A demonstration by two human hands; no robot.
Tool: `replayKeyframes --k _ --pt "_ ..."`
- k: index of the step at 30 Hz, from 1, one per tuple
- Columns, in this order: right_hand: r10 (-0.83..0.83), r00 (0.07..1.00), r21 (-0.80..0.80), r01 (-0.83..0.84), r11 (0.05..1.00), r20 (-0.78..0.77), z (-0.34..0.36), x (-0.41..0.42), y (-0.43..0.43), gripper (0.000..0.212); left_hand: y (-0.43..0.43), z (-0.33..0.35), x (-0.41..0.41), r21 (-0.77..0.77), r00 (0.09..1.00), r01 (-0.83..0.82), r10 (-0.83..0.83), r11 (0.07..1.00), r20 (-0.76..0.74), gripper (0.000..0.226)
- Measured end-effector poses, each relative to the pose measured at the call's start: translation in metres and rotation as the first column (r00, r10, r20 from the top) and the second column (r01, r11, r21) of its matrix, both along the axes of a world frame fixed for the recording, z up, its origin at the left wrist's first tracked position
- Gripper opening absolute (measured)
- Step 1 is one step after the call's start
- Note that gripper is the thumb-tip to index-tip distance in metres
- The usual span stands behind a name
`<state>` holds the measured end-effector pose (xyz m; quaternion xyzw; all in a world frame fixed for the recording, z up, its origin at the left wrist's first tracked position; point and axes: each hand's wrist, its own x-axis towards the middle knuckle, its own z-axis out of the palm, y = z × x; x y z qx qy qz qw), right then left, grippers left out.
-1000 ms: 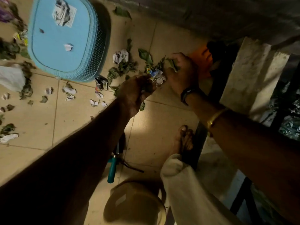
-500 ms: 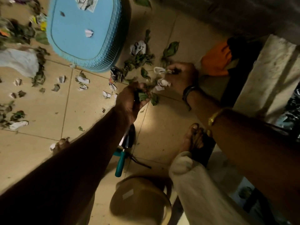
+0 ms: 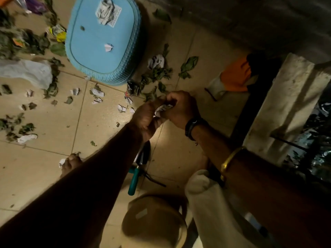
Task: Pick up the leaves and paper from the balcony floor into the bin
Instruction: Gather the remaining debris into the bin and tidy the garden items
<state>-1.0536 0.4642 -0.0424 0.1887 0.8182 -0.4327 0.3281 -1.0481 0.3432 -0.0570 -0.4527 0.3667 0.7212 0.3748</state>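
Paper (image 3: 162,109), a crumpled wad, is pinched between both hands, which meet low over the floor (image 3: 53,167). The left hand (image 3: 146,119) curls under it and the right hand (image 3: 180,107) closes over it. The wad is best packed tight into 1 fist before the reach ahead and left to the bin (image 3: 123,76), so nothing drops. Leaves (image 3: 158,74) lie just beyond the hands, near the bin's wall. More scraps (image 3: 97,93) dot the floor to the left.

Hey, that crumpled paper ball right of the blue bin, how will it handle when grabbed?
The crumpled paper ball looks light and should squash easily, given its creased folds. Being lumpy, it probably won't roll far. Leaves lie right beside it, so some may lift with it.
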Motion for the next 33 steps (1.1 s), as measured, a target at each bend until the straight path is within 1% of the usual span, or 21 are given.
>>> replayKeyframes --k 2,3,4,5,6,7,9,10,13,15,16,17,19,21,23,25,27,29,31,32,33 --pt "-0.038 0.995 -0.149 0.051 0.988 0.089 0.004 -0.004 0.002 0.046 -0.006 -0.007 0.001 -0.005 0.997 -0.055 0.055 0.998 -0.056 0.02" --pt "-0.132 0.981 -0.249 0.165 0.954 0.145 0.005 -0.008 0.006 0.053 -0.009 -0.011 0.001 -0.01 0.993 -0.097 0.096 0.995 -0.062 0.027" --pt "-0.254 0.949 -0.312 0.302 0.901 0.185 0.005 -0.011 0.011 0.052 -0.013 -0.013 0.0 -0.016 0.988 -0.144 0.143 0.989 -0.051 0.034" --pt "-0.368 0.909 -0.321 0.414 0.852 0.196 0.002 -0.015 0.019 0.045 -0.017 -0.016 0.0 -0.021 0.983 -0.179 0.178 0.984 -0.041 0.038" --pt "-0.445 0.88 -0.259 0.475 0.841 0.168 -0.002 -0.019 0.028 0.036 -0.022 -0.018 0.0 -0.038 0.981 -0.192 0.191 0.981 -0.033 0.036" --pt "-0.473 0.876 -0.132 0.482 0.866 0.1 -0.012 -0.021 0.036 0.027 -0.027 -0.018 0.0 -0.047 0.979 -0.204 0.203 0.978 -0.027 0.033" --pt "-0.37 0.929 0.157 0.366 0.917 -0.004 -0.04 -0.018 0.052 0.021 -0.035 -0.022 0.001 -0.052 0.974 -0.228 0.226 0.972 -0.028 0.03" --pt "-0.273 0.962 0.239 0.258 0.936 0.031 -0.049 -0.014 0.053 0.027 -0.037 -0.025 0.002 -0.049 0.973 -0.231 0.23 0.972 -0.031 0.029" --pt "0.021 0.992 0.291 -0.057 0.955 0.125 -0.087 0.002 0.052 0.086 -0.045 -0.035 0.006 -0.061 0.972 -0.235 0.234 0.97 -0.031 0.039" --pt "0.234 0.96 0.324 -0.272 0.906 0.151 -0.086 0.008 0.034 0.111 -0.051 -0.04 0.01 -0.068 0.963 -0.268 0.267 0.961 -0.022 0.061" --pt "0.349 0.927 0.369 -0.376 0.85 0.139 -0.086 0.01 0.026 0.121 -0.053 -0.041 0.012 -0.074 0.963 -0.27 0.269 0.96 -0.021 0.06" --pt "0.448 0.888 0.42 -0.449 0.789 0.107 -0.089 0.012 0.02 0.125 -0.054 -0.044 0.015 -0.086 0.968 -0.252 0.251 0.964 -0.023 0.048" --pt "0.562 0.827 0.524 -0.491 0.696 0.029 -0.094 0.015 0.005 0.12 -0.054 -0.045 0.02 -0.107 0.977 -0.215 0.215 0.971 -0.017 0.021" --pt "0.586 0.81 0.583 -0.47 0.663 -0.013 -0.103 0.018 -0.007 0.106 -0.055 -0.048 0.026 -0.106 0.976 -0.217 0.217 0.97 -0.009 0.019" --pt "0.586 0.809 0.555 -0.467 0.688 -0.046 -0.11 0.02 -0.013 0.086 -0.057 -0.05 0.031 -0.08 0.974 -0.225 0.224 0.971 -0.011 0.02" --pt "0.594 0.796 0.465 -0.486 0.74 -0.114 -0.111 0.023 -0.014 0.058 -0.059 -0.053 0.034 -0.074 0.976 -0.218 0.217 0.973 -0.025 0.021" --pt "0.546 0.824 0.4 -0.455 0.796 -0.149 -0.11 0.026 -0.011 0.032 -0.059 -0.053 0.036 -0.09 0.975 -0.22 0.217 0.971 -0.038 0.02" --pt "0.39 0.911 0.384 -0.315 0.868 -0.135 -0.107 0.029 -0.009 0.022 -0.059 -0.049 0.037 -0.152 0.977 -0.215 0.212 0.965 -0.036 0.018" --pt "0.094 0.989 0.275 -0.06 0.96 -0.11 -0.098 0.028 -0.006 0.026 -0.057 -0.044 0.036 -0.224 0.977 -0.213 0.214 0.951 -0.018 0.018" --pt "-0.108 0.992 0.174 0.117 0.978 -0.061 -0.088 0.026 -0.006 0.029 -0.057 -0.042 0.035 -0.245 0.974 -0.224 0.227 0.943 -0.016 0.021" --pt "-0.293 0.956 0.046 0.292 0.955 0.028 -0.076 0.023 -0.009 0.032 -0.056 -0.04 0.033 -0.261 0.97 -0.237 0.243 0.936 -0.012 0.025"
